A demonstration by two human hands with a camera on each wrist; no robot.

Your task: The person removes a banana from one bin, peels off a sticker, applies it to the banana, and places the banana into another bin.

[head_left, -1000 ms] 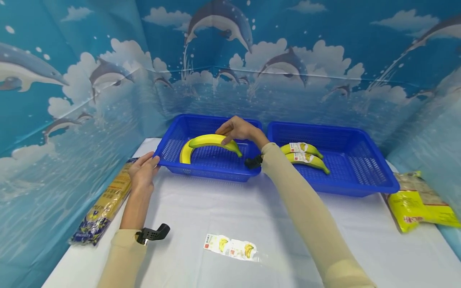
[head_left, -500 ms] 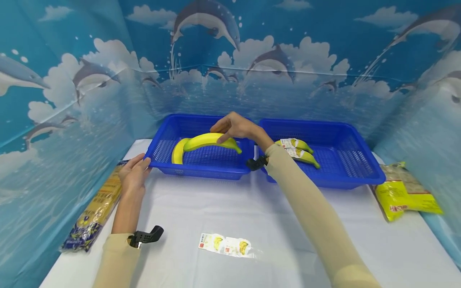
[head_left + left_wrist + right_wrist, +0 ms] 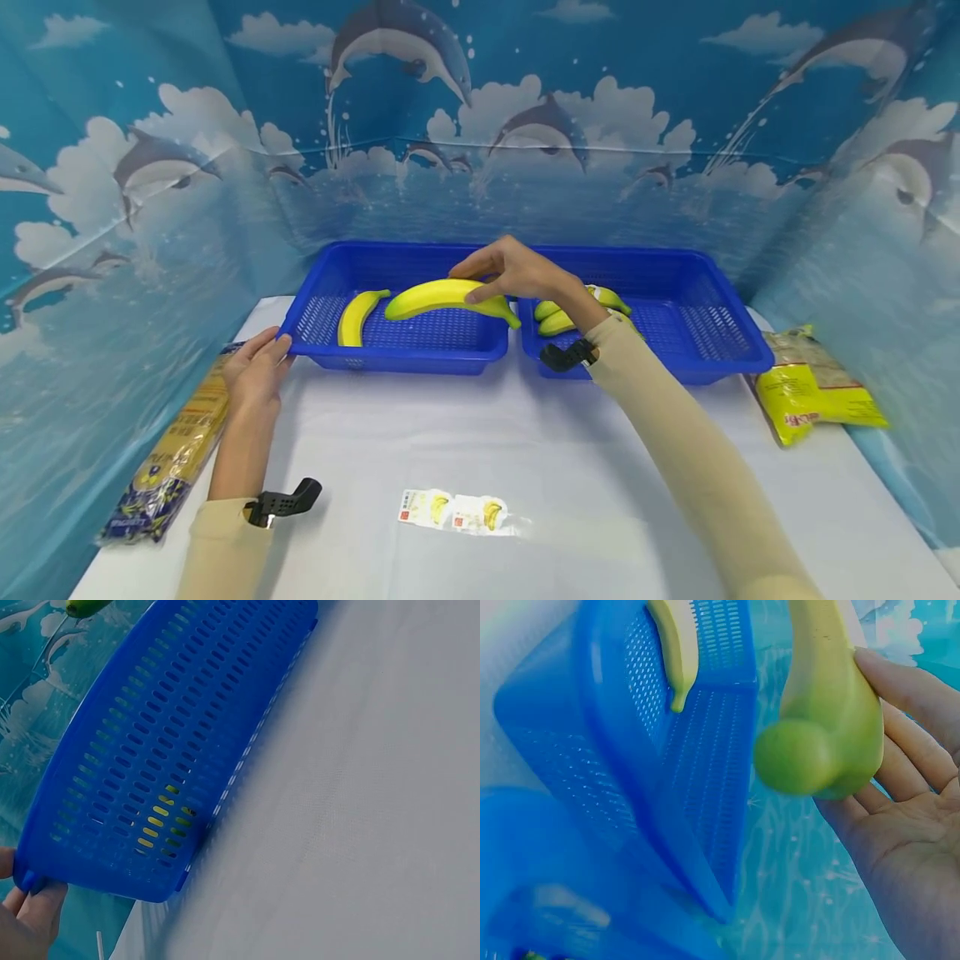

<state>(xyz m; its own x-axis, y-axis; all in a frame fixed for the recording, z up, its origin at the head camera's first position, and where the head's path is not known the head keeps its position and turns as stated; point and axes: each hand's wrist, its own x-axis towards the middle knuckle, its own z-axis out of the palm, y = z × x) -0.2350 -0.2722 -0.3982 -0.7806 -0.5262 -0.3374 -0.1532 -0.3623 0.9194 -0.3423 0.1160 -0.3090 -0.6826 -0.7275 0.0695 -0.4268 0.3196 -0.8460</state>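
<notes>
The fingers of the right hand point(image 3: 517, 271) pinch a banana point(image 3: 435, 297) above the left basket point(image 3: 405, 361); those of the left hand point(image 3: 257, 362) clasp its corner. Likely half done: labelled bananas point(image 3: 557, 322) sit right of it, one plain banana point(image 3: 354, 321) lies inside, two labels point(image 3: 453, 511) before it.

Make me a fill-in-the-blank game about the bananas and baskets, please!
1. The right hand holds a yellow ____.
2. The left hand grips a basket coloured ____.
3. The number of bananas lying in that basket is ____.
4. The banana stickers lie on a tablecloth coloured ____.

Missing words: banana; blue; one; white.
</notes>
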